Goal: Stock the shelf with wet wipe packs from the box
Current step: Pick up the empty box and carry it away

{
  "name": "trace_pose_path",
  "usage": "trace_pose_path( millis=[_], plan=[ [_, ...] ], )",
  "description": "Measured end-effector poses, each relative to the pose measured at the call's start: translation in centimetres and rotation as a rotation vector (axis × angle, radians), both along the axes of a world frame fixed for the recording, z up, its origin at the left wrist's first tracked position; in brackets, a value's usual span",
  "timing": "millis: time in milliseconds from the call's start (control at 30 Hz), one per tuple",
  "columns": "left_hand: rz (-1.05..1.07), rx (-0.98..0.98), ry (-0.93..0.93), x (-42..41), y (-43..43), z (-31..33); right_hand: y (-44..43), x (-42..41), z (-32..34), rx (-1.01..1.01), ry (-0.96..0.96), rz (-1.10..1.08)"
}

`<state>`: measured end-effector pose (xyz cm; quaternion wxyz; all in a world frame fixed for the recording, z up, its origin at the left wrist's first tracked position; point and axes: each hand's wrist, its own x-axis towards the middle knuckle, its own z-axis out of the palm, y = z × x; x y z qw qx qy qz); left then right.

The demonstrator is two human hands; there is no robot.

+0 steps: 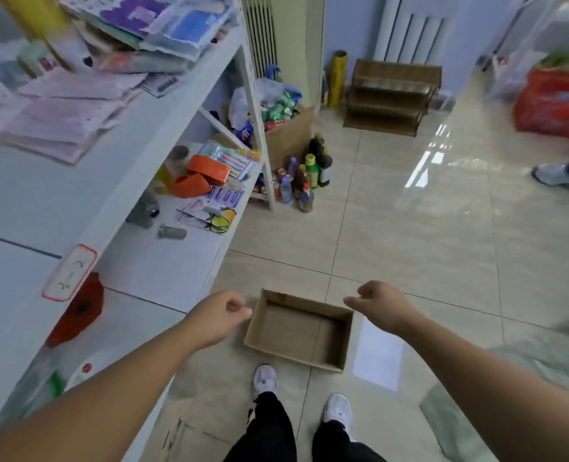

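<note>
Cardboard box (298, 328) lies on the tiled floor (426, 245), just off the front edge of the white shelf (43, 201), its top open and its bare brown bottom showing. The person's white shoes (265, 378) stand right behind the box's near wall.

Both bare arms reach out over the floor towards the box. The left grip (223, 315) hovers by the box's left wall, fingers loosely curled and thumb against the forefinger, holding nothing. The right grip (379, 306) hovers over the box's far right corner, also loosely curled, thumb and forefinger pointing inward, with nothing in it.

On the upper board of the shelf, towards its far end, lie stacks of flat pale packs (63, 118), too blurred to read. The lower board carries orange packs (206, 168) and small packets near its far corner. A cluster of bottles (306, 175) stands on the floor beside the shelf's far leg, with a brown wicker rack (393, 95) against the wall beyond. A red bag (556, 105) sits at the far right.
</note>
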<state>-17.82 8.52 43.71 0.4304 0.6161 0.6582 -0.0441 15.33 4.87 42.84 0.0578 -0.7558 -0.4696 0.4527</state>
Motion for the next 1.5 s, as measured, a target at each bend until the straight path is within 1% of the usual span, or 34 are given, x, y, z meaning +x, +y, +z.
trace_pose_path(
  millis=[133,200,400,533,667,800,1033,1167,1300,1400,1500],
  plan=[
    [-0.062,-0.110,0.053,-0.8,2.8,-3.6,-0.5,-0.2,-3.4,-0.077,-0.018,-0.098],
    [-0.081,-0.153,0.076,-1.8,4.4,-6.4,-0.3,-0.3,-6.0,-0.138,-0.038,-0.132],
    [-0.145,-0.290,0.141,-4.0,8.0,-18.2,-1.1,-0.5,-17.1,-0.256,-0.094,-0.222],
    [-0.141,-0.331,0.162,-4.6,8.6,-26.1,-1.8,-0.3,-25.1,-0.314,-0.132,-0.268],
    [-0.106,-0.366,0.176,-5.3,8.5,-35.2,-2.4,0.1,-33.1,-0.357,-0.174,-0.218],
    [-0.053,-0.413,0.212,-5.8,8.0,-43.5,-3.1,0.3,-40.9,-0.391,-0.177,-0.234],
    [-0.026,-0.373,0.323,-5.0,8.3,-53.6,-4.7,-0.3,-52.1,-0.472,-0.183,-0.284],
    [0.019,-0.384,0.275,-4.8,7.9,-57.8,-5.1,-0.8,-56.6,-0.481,-0.131,-0.309],
    [0.202,-0.352,0.276,-5.5,7.5,-60.4,-6.2,-0.8,-59.2,-0.415,-0.092,-0.421],
    [0.182,-0.314,0.285,-6.6,7.1,-61.1,-6.8,-0.7,-60.0,-0.379,-0.114,-0.427],
    [0.164,-0.290,0.266,-6.0,6.5,-59.8,-6.9,-0.3,-59.3,-0.358,-0.135,-0.456]
  ],
)
